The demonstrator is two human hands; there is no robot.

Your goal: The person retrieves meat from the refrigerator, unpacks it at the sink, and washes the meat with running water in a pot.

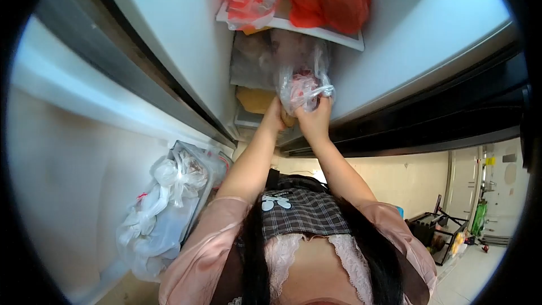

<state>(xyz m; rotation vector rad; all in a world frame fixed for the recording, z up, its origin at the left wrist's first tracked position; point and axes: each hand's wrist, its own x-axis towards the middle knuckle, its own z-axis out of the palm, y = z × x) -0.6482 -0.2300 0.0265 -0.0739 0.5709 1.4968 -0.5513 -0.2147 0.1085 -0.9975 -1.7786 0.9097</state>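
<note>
Bulging clear-plastic bag (304,86), pink-red contents, long axis running into white-walled fridge (392,39), near end at left hand (276,115) and right hand (314,117), finger pose can't be told.

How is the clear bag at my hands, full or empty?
Not empty: pinkish-red contents show through the clear bag at your right hand. How full it is, I can't tell.

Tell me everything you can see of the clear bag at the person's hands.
The clear bag looks like thin, crinkled plastic, with pinkish-red contents showing through and a twisted, whitish part near the right hand, which grips it. The left hand is at its lower edge. It is below the white shelf; whether it is tied is unclear.
</note>
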